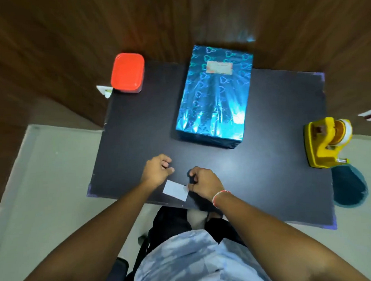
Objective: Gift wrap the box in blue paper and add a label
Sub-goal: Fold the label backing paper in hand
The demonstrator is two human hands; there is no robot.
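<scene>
While right hand [204,182] pinches white slip [175,190], red tub [128,72] lidded.

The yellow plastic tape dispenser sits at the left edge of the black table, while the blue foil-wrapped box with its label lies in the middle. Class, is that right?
Not quite. The head view shows the yellow plastic tape dispenser at the right edge of the black table, not the left. The blue foil-wrapped box, with its label, does lie in the middle.

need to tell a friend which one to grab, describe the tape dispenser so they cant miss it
Start at the black table and go to its right edge, right of the blue wrapped box. The tape dispenser sits there beside a dark teal piece. It is the only yellow thing, with a tape roll on it.
</scene>
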